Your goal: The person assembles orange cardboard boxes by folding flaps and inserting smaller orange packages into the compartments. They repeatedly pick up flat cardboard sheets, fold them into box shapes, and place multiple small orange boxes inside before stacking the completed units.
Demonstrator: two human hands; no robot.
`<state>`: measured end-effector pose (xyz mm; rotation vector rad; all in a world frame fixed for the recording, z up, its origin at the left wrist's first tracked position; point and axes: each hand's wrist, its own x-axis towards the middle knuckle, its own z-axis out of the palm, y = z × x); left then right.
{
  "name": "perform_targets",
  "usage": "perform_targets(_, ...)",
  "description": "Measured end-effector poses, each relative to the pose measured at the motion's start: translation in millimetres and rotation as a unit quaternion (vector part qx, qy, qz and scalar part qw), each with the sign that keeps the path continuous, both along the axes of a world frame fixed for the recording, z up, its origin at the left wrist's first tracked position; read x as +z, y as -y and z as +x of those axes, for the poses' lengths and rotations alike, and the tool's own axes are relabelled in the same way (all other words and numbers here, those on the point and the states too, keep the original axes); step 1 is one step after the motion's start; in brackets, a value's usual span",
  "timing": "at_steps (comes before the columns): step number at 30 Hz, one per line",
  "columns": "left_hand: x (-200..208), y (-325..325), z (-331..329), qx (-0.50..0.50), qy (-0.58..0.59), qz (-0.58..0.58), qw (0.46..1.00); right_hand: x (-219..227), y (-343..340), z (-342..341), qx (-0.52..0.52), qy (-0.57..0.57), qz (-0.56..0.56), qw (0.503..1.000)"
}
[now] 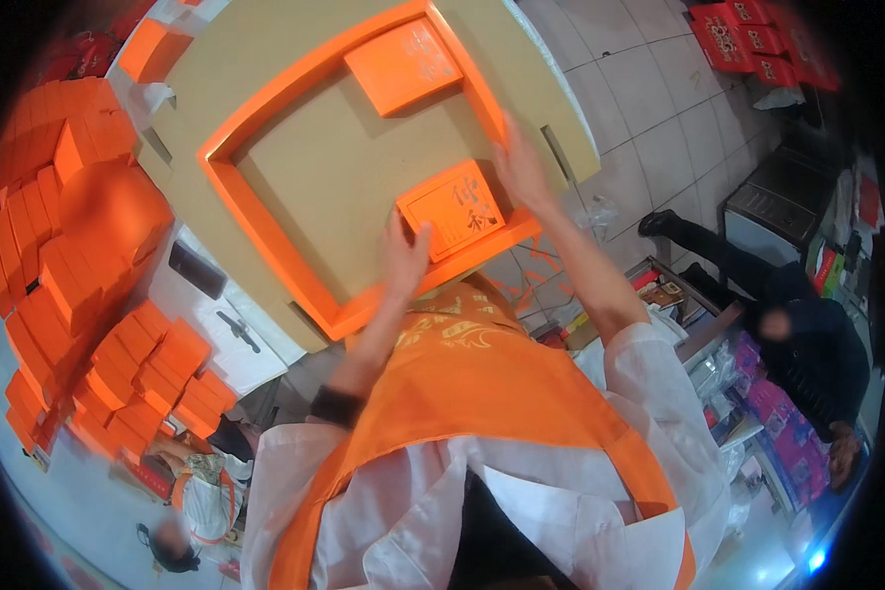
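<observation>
A large, shallow orange tray (265, 218) with raised walls and a tan floor lies on a tan cardboard surface. A square orange box (441, 214) with silver characters sits in its near right corner. My left hand (406, 258) is closed at that box's left edge, thumb over the top and fingers down the side. My right hand (523, 175) grips the tray's right wall beside the box, its fingers along the outside and the thumb over the rim. A second orange box (403, 69) occupies the far right corner of the tray.
Many orange boxes (44, 246) are stacked at the left, near a dark phone (197, 269) on a white surface. Red boxes (747, 39) stand at the far right on the tiled floor (649, 108). One person (806, 334) is at the right, another (206, 501) at the lower left.
</observation>
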<state>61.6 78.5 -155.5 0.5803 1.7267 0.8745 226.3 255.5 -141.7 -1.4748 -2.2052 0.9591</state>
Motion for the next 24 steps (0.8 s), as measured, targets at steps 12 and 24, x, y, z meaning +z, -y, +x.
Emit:
perform_targets(12, 22.3, -30.1, 33.9, -0.018, 0.073, 0.042, 0.996, 0.4, -6.8, -1.1, -0.073, -0.111, -0.225, 0.965)
perform_targets(24, 15.8, -28.4, 21.8, 0.085, 0.288, -0.067, 0.951, 8.6, -4.9, -11.0, -0.056, -0.055, -0.139, 0.987)
